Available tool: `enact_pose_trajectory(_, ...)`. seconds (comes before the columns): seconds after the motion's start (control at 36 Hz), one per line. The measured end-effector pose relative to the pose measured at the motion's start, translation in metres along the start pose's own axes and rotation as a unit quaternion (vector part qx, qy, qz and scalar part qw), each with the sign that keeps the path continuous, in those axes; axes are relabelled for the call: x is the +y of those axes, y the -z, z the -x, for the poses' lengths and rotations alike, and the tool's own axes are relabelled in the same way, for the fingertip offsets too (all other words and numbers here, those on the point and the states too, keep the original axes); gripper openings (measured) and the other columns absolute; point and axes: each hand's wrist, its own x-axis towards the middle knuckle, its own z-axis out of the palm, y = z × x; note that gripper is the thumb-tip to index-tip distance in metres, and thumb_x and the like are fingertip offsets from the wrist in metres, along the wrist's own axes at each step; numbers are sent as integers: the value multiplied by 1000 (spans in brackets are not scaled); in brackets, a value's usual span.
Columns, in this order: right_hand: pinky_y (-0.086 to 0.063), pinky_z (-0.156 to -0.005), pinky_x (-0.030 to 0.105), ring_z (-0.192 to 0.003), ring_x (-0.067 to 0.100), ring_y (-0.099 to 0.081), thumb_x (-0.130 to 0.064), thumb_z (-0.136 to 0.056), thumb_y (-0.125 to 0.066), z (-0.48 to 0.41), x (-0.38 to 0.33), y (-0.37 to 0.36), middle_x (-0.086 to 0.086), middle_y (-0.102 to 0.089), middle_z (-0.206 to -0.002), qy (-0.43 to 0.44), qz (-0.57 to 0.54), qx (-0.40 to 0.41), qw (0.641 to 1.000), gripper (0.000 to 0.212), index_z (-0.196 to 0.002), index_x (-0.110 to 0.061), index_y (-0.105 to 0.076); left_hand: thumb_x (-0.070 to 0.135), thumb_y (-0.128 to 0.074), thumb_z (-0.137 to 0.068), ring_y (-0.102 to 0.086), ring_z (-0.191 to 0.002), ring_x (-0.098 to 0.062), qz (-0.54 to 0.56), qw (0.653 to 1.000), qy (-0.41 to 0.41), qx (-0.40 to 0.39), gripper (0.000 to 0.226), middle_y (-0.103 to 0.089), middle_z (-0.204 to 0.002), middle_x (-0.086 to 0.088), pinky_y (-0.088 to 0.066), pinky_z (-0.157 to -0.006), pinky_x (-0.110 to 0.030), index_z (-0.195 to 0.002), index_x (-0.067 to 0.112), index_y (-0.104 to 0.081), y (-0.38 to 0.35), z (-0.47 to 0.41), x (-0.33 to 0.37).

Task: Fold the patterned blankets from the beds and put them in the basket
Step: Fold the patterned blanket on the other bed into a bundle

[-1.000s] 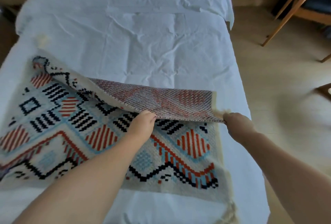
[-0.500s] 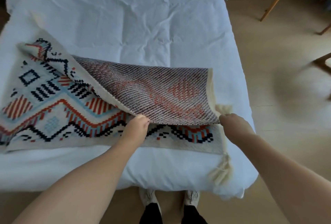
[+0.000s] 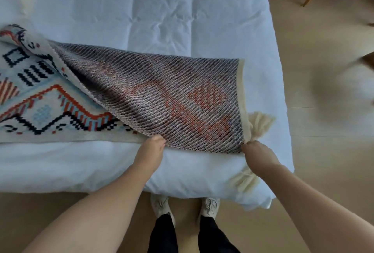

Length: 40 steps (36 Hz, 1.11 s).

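Patterned blanket [image 3: 162, 95] — its pulled edge now meets the near hem, our left grip [image 3: 151, 148] and right grip [image 3: 258, 153] pinching it — fold nearly done.

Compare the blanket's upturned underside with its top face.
The underside is grey ribbing with faint red shapes; the top face has crisp black, red and blue motifs. The underside is folded over, gripped by the left hand and right hand; the top face lies on the bed. Both are woven.
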Motion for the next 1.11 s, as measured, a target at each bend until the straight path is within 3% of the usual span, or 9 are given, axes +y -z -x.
enact_pose_trajectory(0.14, -48, -82, 33, -105, 23, -57, 4, -86, -39, -7, -5, -12, 6, -61, -107, -10, -3, -10, 1000, 33, -103, -12, -63, 1, -46, -91, -53, -102, -29, -28, 1000, 7, 7, 26, -62, -119, -5, -49, -81, -40, -107, 2, -67, -4, 0, 2)
enact_pose_trajectory(0.31, -50, -74, 33, -92, 25, -61, 1, -83, -42, 5, -23, 20, 5, -64, -98, -8, 3, -8, 1000, 26, -94, -13, -61, 11, -40, -98, -46, -125, -20, 6, 997, 74, -26, 42, -41, -147, 5, -44, -99, -36, -138, 16, -50, 32, 29, 10)
enact_pose_trajectory(0.44, -53, -75, 37, -92, 24, -60, -2, -81, -41, 20, -70, 80, -2, -57, -89, 24, -19, 5, 1000, 28, -86, -22, -59, 11, -40, -97, -47, -125, -19, 19, 994, 106, 11, 41, -44, -145, 3, -42, -100, -34, -136, 18, -51, 103, 64, 9)
enact_pose_trajectory(0.53, -52, -72, 34, -88, 25, -63, 0, -80, -43, 34, -113, 117, 2, -61, -89, 74, -14, 13, 997, 26, -87, -15, -63, 10, -39, -98, -44, -129, -21, 29, 990, 134, 40, 41, -42, -147, 0, -40, -104, -35, -137, 17, -51, 148, 96, 3)
enact_pose_trajectory(0.61, -53, -69, 33, -76, 24, -61, 1, -79, -42, 49, -162, 152, 3, -61, -80, 104, -19, 32, 994, 22, -73, -15, -55, 11, -40, -98, -47, -126, -21, 35, 985, 149, 75, 40, -45, -144, -1, -42, -101, -36, -137, 17, -51, 189, 128, -13)
enact_pose_trajectory(0.72, -50, -66, 31, -76, 23, -60, -3, -83, -43, 60, -221, 188, 0, -56, -76, 155, 0, 74, 985, 22, -69, -17, -51, 13, -39, -99, -48, -123, -22, 33, 981, 156, 111, 39, -48, -142, -1, -45, -96, -35, -136, 18, -51, 231, 158, -46)
enact_pose_trajectory(0.86, -34, -50, 28, -66, 21, -51, -2, -84, -42, 75, -301, 220, -3, -47, -64, 178, -1, 115, 977, 33, -57, -19, -36, 13, -41, -99, -50, -122, -24, 35, 976, 149, 155, 39, -50, -139, -4, -46, -96, -38, -138, 16, -49, 283, 186, -104)
enact_pose_trajectory(1.0, -44, -65, 30, -75, 24, -56, -7, -89, -43, 80, -381, 230, -2, -50, -70, 164, 8, 130, 978, 34, -58, -21, -39, 12, -42, -97, -53, -116, -22, 43, 977, 111, 176, 40, -53, -134, -4, -47, -94, -37, -135, 17, -53, 326, 203, -173)
enact_pose_trajectory(1.11, -42, -61, 31, -69, 25, -53, -9, -86, -43, 79, -447, 230, -2, -46, -62, 167, 6, 122, 978, 32, -56, -18, -37, 12, -42, -97, -52, -118, -22, 52, 976, 105, 185, 37, -54, -134, -3, -46, -96, -37, -130, 14, -56, 357, 221, -220)
